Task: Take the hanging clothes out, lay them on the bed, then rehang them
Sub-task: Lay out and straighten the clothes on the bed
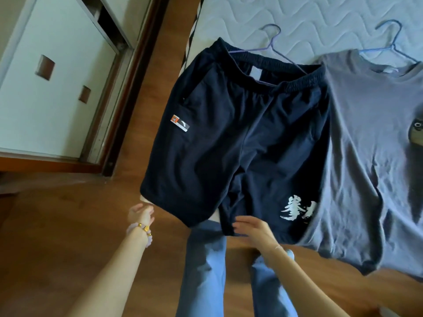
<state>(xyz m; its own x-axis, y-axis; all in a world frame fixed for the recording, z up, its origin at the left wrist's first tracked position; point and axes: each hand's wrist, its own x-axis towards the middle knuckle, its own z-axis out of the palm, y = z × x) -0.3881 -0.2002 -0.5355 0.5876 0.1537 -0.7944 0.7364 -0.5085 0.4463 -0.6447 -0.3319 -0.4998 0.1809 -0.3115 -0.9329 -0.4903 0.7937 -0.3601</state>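
Dark navy shorts (231, 133) lie spread on the quilted bed (297, 17), their legs hanging over the near edge, with a purple hanger (272, 45) in the waistband. Beside them on the right lies a grey T-shirt (361, 156) on a blue hanger (389, 42). My left hand (140, 213), with a bead bracelet on the wrist, hovers just off the hem of the left leg, fingers loosely apart and holding nothing. My right hand (254, 227) rests with spread fingers at the hem of the right leg, near white printed characters (297, 208).
A white wardrobe door (52, 88) with a dark wooden frame stands at the left. Wooden floor (68, 225) runs between it and the bed. My legs in blue jeans (203, 271) stand against the bed edge.
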